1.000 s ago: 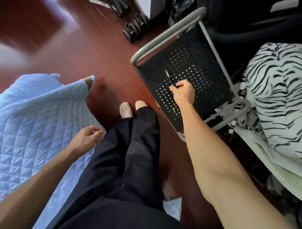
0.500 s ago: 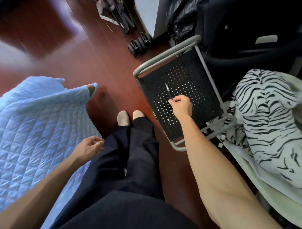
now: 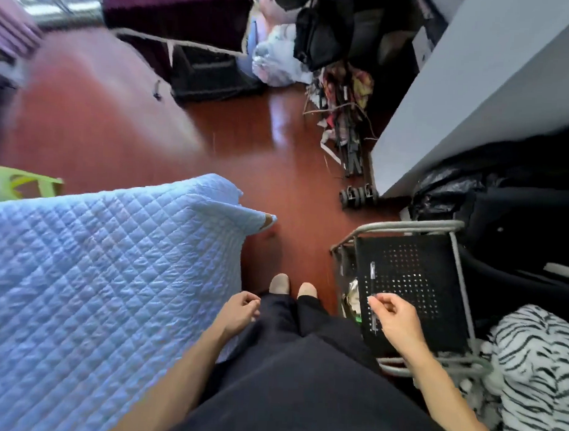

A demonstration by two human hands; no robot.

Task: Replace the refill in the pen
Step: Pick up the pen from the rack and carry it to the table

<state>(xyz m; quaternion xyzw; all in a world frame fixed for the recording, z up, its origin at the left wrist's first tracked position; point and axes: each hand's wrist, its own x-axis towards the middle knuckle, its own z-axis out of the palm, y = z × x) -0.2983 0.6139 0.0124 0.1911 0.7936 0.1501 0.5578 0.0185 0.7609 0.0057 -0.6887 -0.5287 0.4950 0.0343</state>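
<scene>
View from a seated person's head, looking down past dark trousers. A black perforated chair stands at the person's right. Over the near left part of its seat, the right hand pinches a slim dark pen about mid-length between thumb and forefinger, a narrow grip. The pen points away along the seat's left side. Whether it rests on the seat or is lifted just clear cannot be told. Compared with a moment ago, the hand is closer to the chair's near edge and the pen now shows on both sides of the fingers, so the pick-up looks done. Left of the chair, the left hand lies between the thigh and a blue quilt, loosely curled and holding nothing. The pen looks whole, so opening it likely comes next, with both hands.
</scene>
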